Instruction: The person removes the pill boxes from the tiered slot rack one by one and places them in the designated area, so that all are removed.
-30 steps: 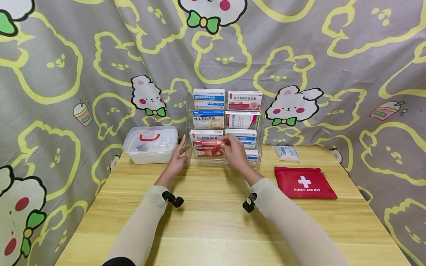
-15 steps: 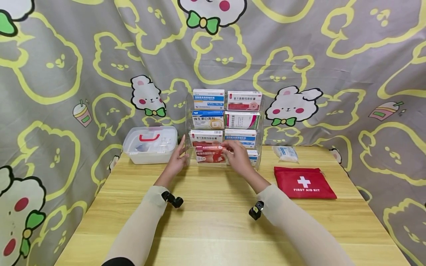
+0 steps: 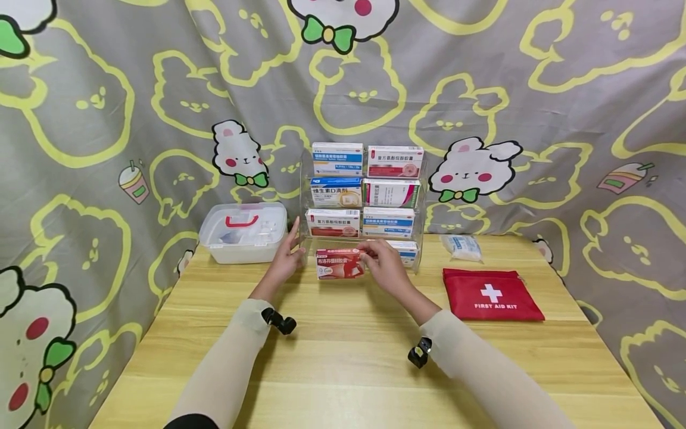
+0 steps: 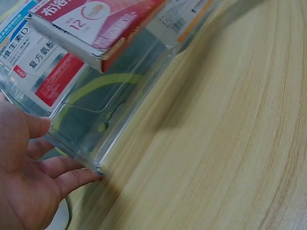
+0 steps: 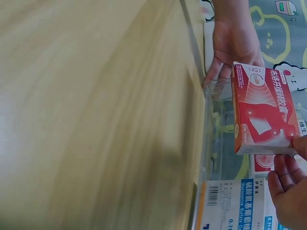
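The red medicine box (image 3: 339,264), pinched in the right hand (image 3: 384,265), has come lower and forward, apparently now free of the clear rack (image 4: 96,127). The left hand (image 3: 286,260), fingers extended, touches the rack's side. Beneath both hands lies a wood-grain table (image 3: 343,369); a patterned curtain (image 3: 471,47) hangs beyond. A plastic case (image 3: 243,255) sits left of the left hand, a red pouch (image 3: 493,295) right of the right.

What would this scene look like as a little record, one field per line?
Right hand: the right hand pinches a red medicine box by its right end
Left hand: the left hand touches the left side of a clear rack
In the rack: seven other box fronts showing
Left of rack: lidded plastic case, red handle
Right of rack: small packet, red first aid pouch
Surface: wood-grain table
Behind: cartoon-patterned curtain
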Demonstrator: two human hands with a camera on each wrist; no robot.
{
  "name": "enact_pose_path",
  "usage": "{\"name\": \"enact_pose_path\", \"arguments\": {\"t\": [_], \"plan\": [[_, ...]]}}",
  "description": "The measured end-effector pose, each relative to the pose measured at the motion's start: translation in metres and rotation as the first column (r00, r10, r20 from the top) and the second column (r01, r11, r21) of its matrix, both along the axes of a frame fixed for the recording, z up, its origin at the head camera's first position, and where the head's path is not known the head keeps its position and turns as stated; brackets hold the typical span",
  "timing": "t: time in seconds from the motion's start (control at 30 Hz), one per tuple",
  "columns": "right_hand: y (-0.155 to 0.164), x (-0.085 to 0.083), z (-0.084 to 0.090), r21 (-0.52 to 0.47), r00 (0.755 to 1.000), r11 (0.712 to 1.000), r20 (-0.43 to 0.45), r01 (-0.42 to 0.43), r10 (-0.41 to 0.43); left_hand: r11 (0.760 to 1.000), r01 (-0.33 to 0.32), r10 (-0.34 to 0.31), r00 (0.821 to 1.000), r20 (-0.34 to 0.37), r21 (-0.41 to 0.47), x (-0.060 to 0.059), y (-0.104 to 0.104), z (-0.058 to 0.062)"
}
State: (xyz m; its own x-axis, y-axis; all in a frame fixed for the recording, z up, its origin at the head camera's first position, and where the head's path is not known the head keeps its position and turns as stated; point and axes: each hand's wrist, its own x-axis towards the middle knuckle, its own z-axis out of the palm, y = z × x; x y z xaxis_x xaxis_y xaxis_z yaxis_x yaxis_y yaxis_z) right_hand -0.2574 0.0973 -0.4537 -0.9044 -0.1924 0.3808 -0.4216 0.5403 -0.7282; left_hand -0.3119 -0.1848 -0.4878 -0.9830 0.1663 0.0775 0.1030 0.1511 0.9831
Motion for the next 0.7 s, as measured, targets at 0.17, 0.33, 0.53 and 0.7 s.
{"name": "enact_pose_path", "arguments": {"t": [0.17, 0.33, 0.53, 0.7], "plan": [[0.000, 0.005, -0.009, 0.026, 1.000, 1.000, 0.013, -0.002, 0.002, 1.000, -0.011, 0.011, 1.000, 0.009, -0.013, 0.000, 0.000, -0.001], [-0.001, 0.010, -0.016, 0.042, 0.999, 0.999, 0.038, -0.007, 0.006, 1.000, -0.021, 0.022, 1.000, 0.003, -0.023, -0.002, 0.001, -0.003], [-0.003, 0.012, -0.024, 0.065, 0.996, 0.998, 0.088, 0.004, -0.009, 0.999, -0.020, 0.020, 1.000, 0.000, -0.028, -0.003, 0.000, -0.004], [-0.004, 0.014, -0.032, 0.072, 0.994, 0.997, 0.111, -0.015, 0.007, 0.999, -0.024, 0.024, 1.000, -0.002, -0.039, -0.002, 0.000, -0.003]]}}
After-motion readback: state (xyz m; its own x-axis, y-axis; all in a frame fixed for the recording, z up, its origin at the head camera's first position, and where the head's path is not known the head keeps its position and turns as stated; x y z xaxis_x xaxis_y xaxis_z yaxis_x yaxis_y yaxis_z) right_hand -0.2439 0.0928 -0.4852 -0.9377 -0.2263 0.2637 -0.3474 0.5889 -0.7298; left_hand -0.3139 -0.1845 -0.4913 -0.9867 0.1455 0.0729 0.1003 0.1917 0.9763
